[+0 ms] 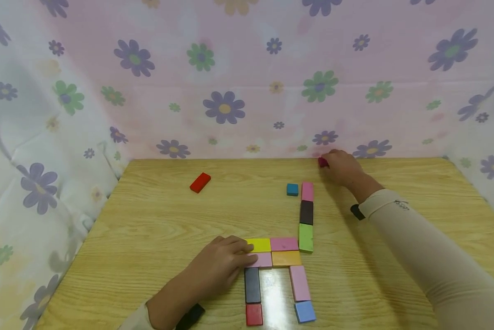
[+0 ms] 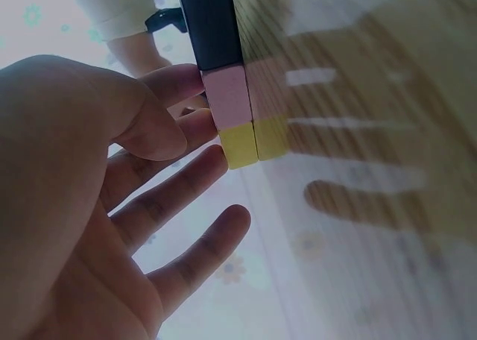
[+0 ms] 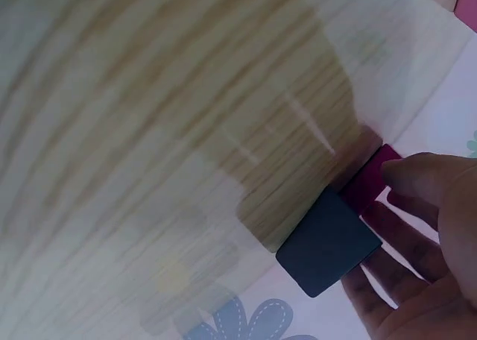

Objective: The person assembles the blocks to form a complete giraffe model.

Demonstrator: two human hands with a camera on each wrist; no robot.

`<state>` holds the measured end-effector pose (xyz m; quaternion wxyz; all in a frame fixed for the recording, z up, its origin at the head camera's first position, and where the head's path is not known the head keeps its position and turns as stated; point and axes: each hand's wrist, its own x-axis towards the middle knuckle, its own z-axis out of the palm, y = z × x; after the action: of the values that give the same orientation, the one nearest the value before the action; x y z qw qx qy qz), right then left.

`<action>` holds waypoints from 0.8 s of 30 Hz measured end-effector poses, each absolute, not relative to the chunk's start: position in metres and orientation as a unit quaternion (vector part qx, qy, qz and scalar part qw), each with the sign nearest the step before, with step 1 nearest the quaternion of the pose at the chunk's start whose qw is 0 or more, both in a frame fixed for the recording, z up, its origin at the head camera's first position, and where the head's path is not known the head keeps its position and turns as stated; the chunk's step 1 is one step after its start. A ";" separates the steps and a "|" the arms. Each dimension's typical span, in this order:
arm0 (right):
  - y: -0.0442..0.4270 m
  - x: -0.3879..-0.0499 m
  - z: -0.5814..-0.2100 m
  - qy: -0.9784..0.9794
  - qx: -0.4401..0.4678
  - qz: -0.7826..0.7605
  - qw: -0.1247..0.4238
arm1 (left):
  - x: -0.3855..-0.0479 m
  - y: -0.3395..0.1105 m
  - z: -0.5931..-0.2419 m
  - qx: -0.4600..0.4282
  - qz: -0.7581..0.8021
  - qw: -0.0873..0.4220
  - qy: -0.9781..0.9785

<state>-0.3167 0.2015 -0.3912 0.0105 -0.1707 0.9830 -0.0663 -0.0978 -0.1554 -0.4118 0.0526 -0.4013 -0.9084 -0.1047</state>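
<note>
At the table's far edge, my right hand (image 1: 341, 167) pinches a magenta block (image 3: 371, 180) between thumb and fingers; in the head view only a small end of this block shows. A dark slate block (image 3: 328, 243) stands against it in the right wrist view; in the head view I cannot make it out. My left hand (image 1: 219, 261) rests its fingertips on a yellow block (image 1: 258, 244) and a light pink block (image 1: 264, 260). Beside these lie a pink block (image 1: 284, 244) and an orange block (image 1: 286, 258), forming two rows.
Below the rows run a dark grey block (image 1: 252, 285), red block (image 1: 254, 315), pink block (image 1: 300, 283) and blue block (image 1: 305, 311). Green (image 1: 306, 238), black (image 1: 307, 212) and pink (image 1: 307, 191) blocks line up rightward. A small blue block (image 1: 292, 189) and another red block (image 1: 200, 182) lie apart.
</note>
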 end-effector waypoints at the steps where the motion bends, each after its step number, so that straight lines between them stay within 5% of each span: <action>1: 0.202 -0.317 -0.391 0.982 -0.177 -0.065 0.008 | -0.098 -0.156 -0.412 -0.402 -0.104 0.056 -0.908; 24: 0.194 -0.310 -0.398 0.940 -0.317 -0.125 -0.006 | -0.098 -0.155 -0.410 -0.401 -0.102 0.056 -0.909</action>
<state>-0.3099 0.1943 -0.3977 -0.0058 -0.3170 0.9402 -0.1248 -0.0977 -0.1550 -0.4100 0.0562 -0.4013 -0.9086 -0.1018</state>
